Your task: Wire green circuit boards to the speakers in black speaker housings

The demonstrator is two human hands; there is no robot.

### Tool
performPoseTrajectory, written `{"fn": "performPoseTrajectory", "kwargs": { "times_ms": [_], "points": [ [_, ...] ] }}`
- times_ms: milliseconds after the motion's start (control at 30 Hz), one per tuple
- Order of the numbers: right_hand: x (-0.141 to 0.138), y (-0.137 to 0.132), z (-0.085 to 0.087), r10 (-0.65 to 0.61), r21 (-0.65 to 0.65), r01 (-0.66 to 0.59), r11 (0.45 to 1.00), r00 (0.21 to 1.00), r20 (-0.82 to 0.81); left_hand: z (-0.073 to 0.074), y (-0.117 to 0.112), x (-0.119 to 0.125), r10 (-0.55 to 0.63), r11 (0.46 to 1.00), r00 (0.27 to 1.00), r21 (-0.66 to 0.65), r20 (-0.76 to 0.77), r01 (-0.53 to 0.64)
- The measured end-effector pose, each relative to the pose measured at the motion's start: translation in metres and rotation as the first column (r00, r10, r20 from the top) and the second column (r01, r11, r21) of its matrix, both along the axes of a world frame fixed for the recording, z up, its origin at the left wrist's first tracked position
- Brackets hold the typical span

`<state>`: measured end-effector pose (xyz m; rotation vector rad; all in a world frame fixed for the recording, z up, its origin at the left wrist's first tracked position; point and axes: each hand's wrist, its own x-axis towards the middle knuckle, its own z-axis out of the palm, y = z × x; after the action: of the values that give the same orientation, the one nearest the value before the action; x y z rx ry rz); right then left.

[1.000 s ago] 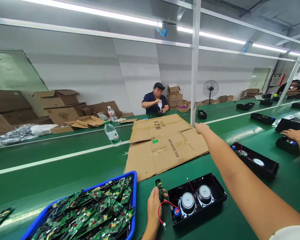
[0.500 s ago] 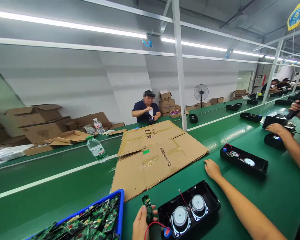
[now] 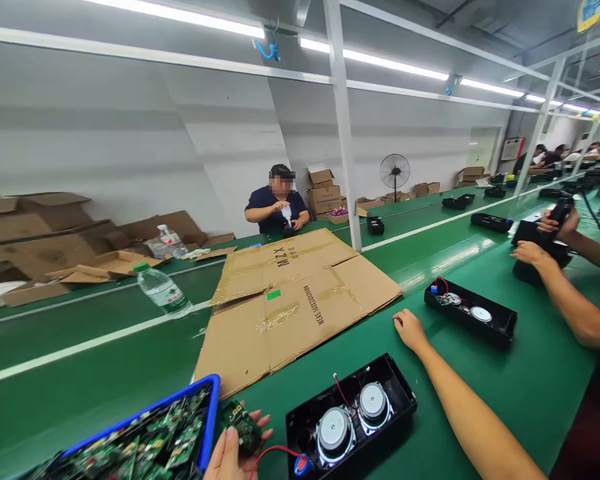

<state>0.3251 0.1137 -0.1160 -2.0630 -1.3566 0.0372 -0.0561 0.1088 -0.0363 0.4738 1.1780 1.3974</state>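
My left hand [image 3: 230, 453] grips a green circuit board [image 3: 244, 427] between thumb and fingers, beside the rim of a blue bin [image 3: 211, 413]. A red wire [image 3: 275, 449] loops from near that hand toward a blue-wrapped part [image 3: 303, 465] in a black speaker housing [image 3: 403, 393]. Two round speakers, a nearer one [image 3: 334, 430] and a farther one [image 3: 374, 403], sit face down inside it. Farther forward, my right hand [image 3: 411, 331] rests on the green table, fingers curled in, near the cardboard's edge. A small dark spot shows at its fingertips; what it is stays unclear.
Several circuit boards [image 3: 145, 440] fill the bin. Flattened cardboard [image 3: 300, 300] covers the middle of the bench, with a water bottle [image 3: 164, 291] to its left. Another speaker housing [image 3: 500, 327] lies to the right, near a co-worker's hands [image 3: 530, 255]. Opposite, a person [image 3: 277, 207] sits working.
My left hand has moved left from the housing toward the bin, tilting the circuit board so more of its face shows. My right hand stays by the cardboard. The view has shifted right.
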Motion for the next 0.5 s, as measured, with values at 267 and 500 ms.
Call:
{"fn": "performPoseTrajectory", "kwargs": {
  "times_ms": [267, 500],
  "points": [
    [0.015, -0.003, 0.0, 0.02, 0.077, -0.008, 0.997, 0.987, -0.157, 0.006, -0.048, -0.013, 0.117, 0.98, 0.982, 0.142, 0.146, -0.138],
    [-0.021, -0.011, 0.05, 0.022, 0.206, 0.034, 0.978, 0.965, -0.261, -0.007, -0.042, -0.034, 0.036, 0.985, 0.971, 0.154, 0.236, -0.074]
  ]
}}
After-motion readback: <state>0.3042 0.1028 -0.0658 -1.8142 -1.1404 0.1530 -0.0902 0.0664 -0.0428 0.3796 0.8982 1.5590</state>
